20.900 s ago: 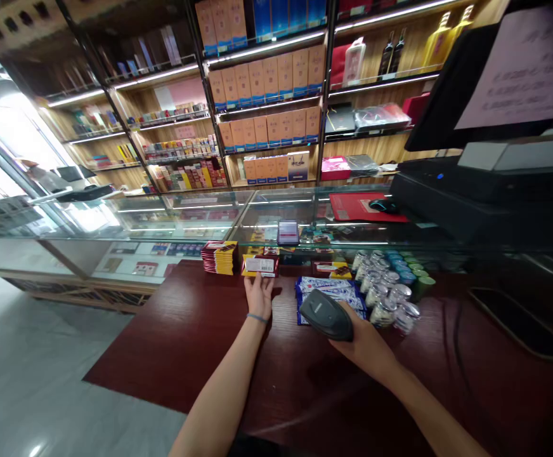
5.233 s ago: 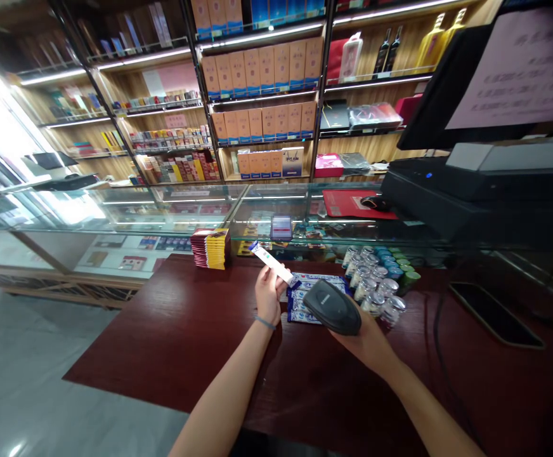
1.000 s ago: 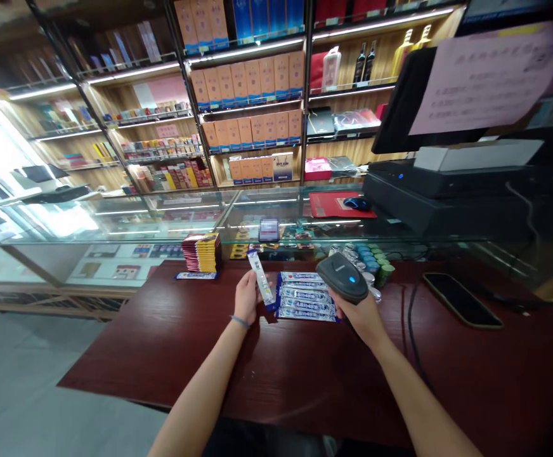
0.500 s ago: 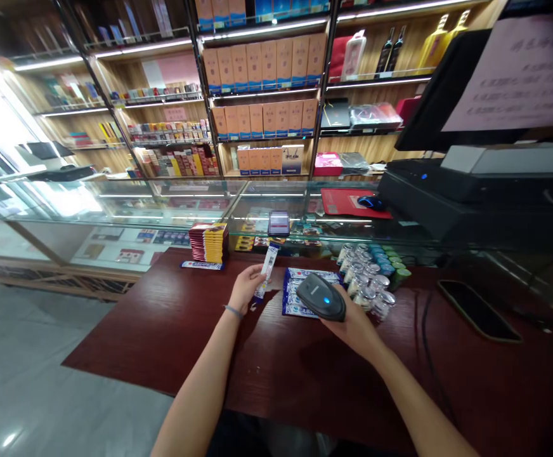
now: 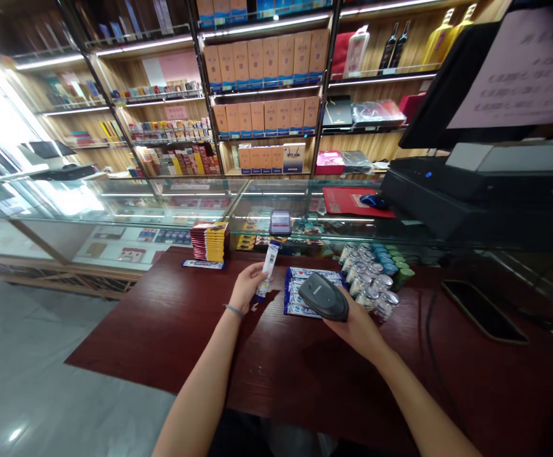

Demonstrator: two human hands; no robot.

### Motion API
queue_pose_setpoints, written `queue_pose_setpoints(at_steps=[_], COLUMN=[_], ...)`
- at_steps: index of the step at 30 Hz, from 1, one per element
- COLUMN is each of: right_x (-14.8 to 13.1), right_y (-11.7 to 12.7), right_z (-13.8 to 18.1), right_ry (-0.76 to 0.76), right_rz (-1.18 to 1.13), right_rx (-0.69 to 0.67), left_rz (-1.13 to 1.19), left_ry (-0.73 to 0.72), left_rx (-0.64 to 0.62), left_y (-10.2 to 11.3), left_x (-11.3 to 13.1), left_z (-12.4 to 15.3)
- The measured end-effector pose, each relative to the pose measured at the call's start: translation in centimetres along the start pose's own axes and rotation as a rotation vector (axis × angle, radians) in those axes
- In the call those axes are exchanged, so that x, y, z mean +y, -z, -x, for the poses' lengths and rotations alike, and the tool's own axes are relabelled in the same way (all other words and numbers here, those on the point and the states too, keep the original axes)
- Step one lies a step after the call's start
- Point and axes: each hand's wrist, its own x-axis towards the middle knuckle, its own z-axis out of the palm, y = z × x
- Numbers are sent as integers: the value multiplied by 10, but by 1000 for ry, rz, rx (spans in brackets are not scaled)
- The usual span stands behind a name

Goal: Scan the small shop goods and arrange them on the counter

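My left hand (image 5: 245,285) is closed round a slim blue-and-white snack bar (image 5: 267,266), held upright above the dark red table (image 5: 172,330). My right hand (image 5: 359,327) grips a black handheld barcode scanner (image 5: 323,296), pointed toward the bar, over a row of the same blue-and-white bars (image 5: 298,292) lying flat. One more bar (image 5: 201,264) lies in front of a stack of red-and-yellow packs (image 5: 210,242) at the table's far left.
Several small glass jars and green-lidded tins (image 5: 376,276) cluster right of the bars. A black phone (image 5: 483,311) lies at the right. A glass counter (image 5: 162,206) with a small phone (image 5: 280,223), red mat and till machine (image 5: 476,190) stands behind; stocked shelves beyond.
In the last second my left hand lifted the bar off the row and turned it upright. The scanner came down from above the jars to over the bars, and its blue light is no longer showing.
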Motion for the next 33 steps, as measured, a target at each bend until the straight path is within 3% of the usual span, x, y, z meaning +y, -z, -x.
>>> queue_pose_setpoints(at_steps=[6, 12, 17, 25, 29, 33], right_x=[18, 26, 7, -8, -9, -5], right_y=[-1, -3, -3, 1, 2, 2], right_z=[-3, -9, -6, -7, -7, -7], right_ry=[14, -79, -142, -154, -176, -182], right_rz=[-37, -127, -150, -162, -141, -150], right_rx=[58, 143, 201, 199, 240, 225], left_rz=[107, 78, -134, -840, -1226, -1430], left_ry=[-15, -267, -428, -580, -607, -621], left_rx=[89, 226, 332, 579, 498, 378], left_y=[-3, 10, 53, 152, 184, 195], left_x=[1, 19, 40, 50, 51, 52], left_z=[2, -4, -8, 4, 1, -6])
